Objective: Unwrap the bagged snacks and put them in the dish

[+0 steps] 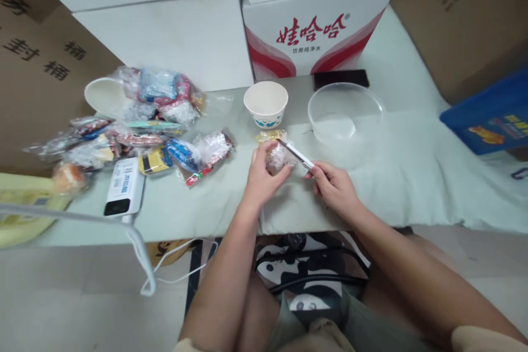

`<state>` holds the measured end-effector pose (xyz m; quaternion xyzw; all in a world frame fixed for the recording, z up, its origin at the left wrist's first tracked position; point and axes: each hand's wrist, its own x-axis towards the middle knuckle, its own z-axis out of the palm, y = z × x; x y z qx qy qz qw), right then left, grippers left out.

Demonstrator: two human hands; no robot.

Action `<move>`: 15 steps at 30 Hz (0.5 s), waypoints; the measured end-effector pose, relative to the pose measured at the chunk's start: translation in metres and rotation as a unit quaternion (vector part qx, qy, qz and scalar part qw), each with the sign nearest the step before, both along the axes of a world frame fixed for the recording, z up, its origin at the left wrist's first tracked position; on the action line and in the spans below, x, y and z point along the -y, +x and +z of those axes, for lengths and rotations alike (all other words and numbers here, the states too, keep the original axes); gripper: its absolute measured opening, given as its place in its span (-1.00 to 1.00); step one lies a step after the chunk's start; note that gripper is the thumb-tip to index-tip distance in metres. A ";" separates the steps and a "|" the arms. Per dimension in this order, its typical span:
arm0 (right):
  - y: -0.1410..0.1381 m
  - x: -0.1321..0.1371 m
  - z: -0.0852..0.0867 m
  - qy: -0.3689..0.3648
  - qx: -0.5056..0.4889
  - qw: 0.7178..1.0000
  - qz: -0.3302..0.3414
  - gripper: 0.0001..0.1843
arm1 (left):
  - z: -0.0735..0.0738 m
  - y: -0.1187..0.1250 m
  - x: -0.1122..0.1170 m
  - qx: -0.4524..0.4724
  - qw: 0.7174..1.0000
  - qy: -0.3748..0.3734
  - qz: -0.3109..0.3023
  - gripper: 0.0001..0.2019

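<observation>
Near the middle of the cloth-covered table [231, 209], my left hand [262, 176] curls around a small clear-plastic-wrapped packet [277, 160] with some yellow at its far end. What lies inside the wrapper is too blurred to make out. My right hand [333, 184] grips a white utility knife [304, 161]. Its dark blade slants to the left over the packet, close to my left fingertips. A white paper bowl [266, 103] with a blue-green pattern stands just beyond the packet. Right of it is a clear round plastic bowl [346, 113].
Several wrapped snack packets [144, 126] are heaped at the left, with a tilted white paper bowl [106, 96] among them. Nearer lies a white power bank [122, 184]. A dark phone [340, 79] rests before the printed white carton [313, 33]. A blue package [490, 113] stands at right.
</observation>
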<state>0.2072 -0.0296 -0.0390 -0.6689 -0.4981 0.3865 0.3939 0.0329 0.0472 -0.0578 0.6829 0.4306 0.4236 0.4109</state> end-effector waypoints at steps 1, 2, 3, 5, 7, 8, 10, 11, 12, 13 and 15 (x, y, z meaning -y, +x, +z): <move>-0.001 -0.002 -0.002 0.004 0.007 1.000 0.004 -0.50 | -0.001 0.000 0.000 0.008 1.000 -0.003 -0.004 -0.50; -0.002 -0.003 -0.002 0.009 0.018 1.000 0.009 -0.50 | -0.001 0.001 0.000 0.018 1.000 -0.005 -0.003 -0.51; -0.002 -0.003 -0.001 0.016 0.033 0.999 0.017 -0.51 | -0.001 0.000 -0.001 0.027 1.000 -0.005 0.006 -0.52; -0.001 -0.001 0.002 0.026 0.065 0.997 0.041 -0.52 | -0.001 -0.002 -0.003 0.049 0.998 0.004 0.049 -0.52; 0.002 0.003 0.005 0.028 0.097 0.992 0.070 -0.52 | 0.000 -0.006 -0.007 0.078 0.990 0.009 0.113 -0.50; 0.006 0.006 0.005 0.028 0.114 0.990 0.079 -0.53 | 0.001 -0.009 -0.008 0.095 0.985 0.005 0.142 -0.49; 0.016 0.010 0.003 0.038 0.165 0.983 0.067 -0.56 | 0.005 -0.014 -0.009 0.122 0.978 -0.014 0.170 -0.43; 0.022 0.011 0.001 0.048 0.202 0.977 0.048 -0.58 | 0.007 -0.015 -0.007 0.127 0.977 -0.025 0.170 -0.37; 0.029 0.012 -0.002 0.061 0.245 0.967 0.028 -0.60 | 0.009 -0.016 -0.005 0.126 0.978 -0.037 0.163 -0.29; 0.035 0.013 -0.005 0.073 0.290 0.954 0.011 -0.61 | 0.011 -0.016 -0.002 0.118 0.981 -0.050 0.148 -0.21; 0.046 0.015 -0.011 0.092 0.368 0.925 -0.001 -0.62 | 0.014 -0.013 0.006 0.092 0.988 -0.078 0.101 -0.12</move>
